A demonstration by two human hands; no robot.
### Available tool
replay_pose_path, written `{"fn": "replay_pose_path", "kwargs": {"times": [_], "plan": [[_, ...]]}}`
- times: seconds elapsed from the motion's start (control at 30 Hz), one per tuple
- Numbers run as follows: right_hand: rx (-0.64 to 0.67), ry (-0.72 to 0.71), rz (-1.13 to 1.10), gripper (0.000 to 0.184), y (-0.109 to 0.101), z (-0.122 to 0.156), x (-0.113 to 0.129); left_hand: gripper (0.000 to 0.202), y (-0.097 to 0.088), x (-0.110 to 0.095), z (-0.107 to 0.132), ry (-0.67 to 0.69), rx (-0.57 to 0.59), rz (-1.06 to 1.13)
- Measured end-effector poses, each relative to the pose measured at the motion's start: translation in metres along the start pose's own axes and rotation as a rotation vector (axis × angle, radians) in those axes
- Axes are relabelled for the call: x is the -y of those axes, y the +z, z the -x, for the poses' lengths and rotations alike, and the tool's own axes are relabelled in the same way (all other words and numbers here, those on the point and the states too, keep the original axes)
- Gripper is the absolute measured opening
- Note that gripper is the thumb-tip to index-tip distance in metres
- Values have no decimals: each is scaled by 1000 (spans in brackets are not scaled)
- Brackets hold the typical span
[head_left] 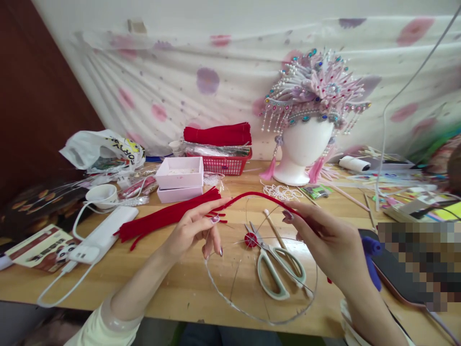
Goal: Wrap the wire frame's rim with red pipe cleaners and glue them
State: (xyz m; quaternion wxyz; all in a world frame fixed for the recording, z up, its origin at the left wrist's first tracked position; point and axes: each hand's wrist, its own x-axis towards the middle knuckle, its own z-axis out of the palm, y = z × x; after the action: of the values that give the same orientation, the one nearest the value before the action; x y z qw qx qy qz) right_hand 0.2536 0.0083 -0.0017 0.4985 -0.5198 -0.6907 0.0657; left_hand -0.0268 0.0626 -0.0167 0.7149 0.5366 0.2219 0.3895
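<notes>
A round wire hoop (248, 318) hangs between my hands over the table, with thin wires running inward to a small red round piece (251, 239). Along its far side arches a red chenille stem (257, 194). My left hand (196, 228) pinches the stem's left end and the hoop, index finger stretched along it. The right part of the stem runs under the fingers of my right hand (326, 240), closed with the thumb against it. Behind the hoop lie pale-handled scissors (275, 269) and a thin wooden stick (279, 230). A bundle of red chenille stems (162, 217) lies beyond my left hand.
White boxes (179, 173) and a red basket (223, 164) stand at the back. A white mannequin head (304, 149) wears a beaded pink headdress (320, 89). On the left are a power strip (103, 240) and a cup (102, 194); a dark phone-like slab (392, 278) lies right.
</notes>
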Motion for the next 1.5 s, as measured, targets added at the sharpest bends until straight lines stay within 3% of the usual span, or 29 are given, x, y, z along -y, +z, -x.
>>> {"fn": "replay_pose_path", "kwargs": {"times": [0.3, 0.5, 0.73, 0.9, 0.97, 1.2, 1.37, 1.5], "plan": [[-4, 9, -6, 18, 1, 0, 0, 60, -2, 0, 0, -19, 43, 32], [-1, 42, -15, 21, 0, 3, -2, 66, 1, -1, 2, -45, 12, -65], [33, 85, -20, 21, 0, 1, 5, 63, 17, -9, 7, -69, -200, -400], [35, 93, -22, 22, 0, 0, 4, 34, 21, -6, 1, 165, -423, -680], [33, 96, -24, 22, 0, -1, 3, 32, 20, -3, -3, 231, -453, -731], [25, 94, -46, 20, 0, -3, 4, 21, 12, 3, -13, 423, -419, -783], [19, 103, -43, 21, 1, -3, 2, 52, 11, 4, -18, 243, -247, -473], [6, 121, -47, 20, 3, -4, 1, 53, 9, 12, -21, 226, -154, -338]]}}
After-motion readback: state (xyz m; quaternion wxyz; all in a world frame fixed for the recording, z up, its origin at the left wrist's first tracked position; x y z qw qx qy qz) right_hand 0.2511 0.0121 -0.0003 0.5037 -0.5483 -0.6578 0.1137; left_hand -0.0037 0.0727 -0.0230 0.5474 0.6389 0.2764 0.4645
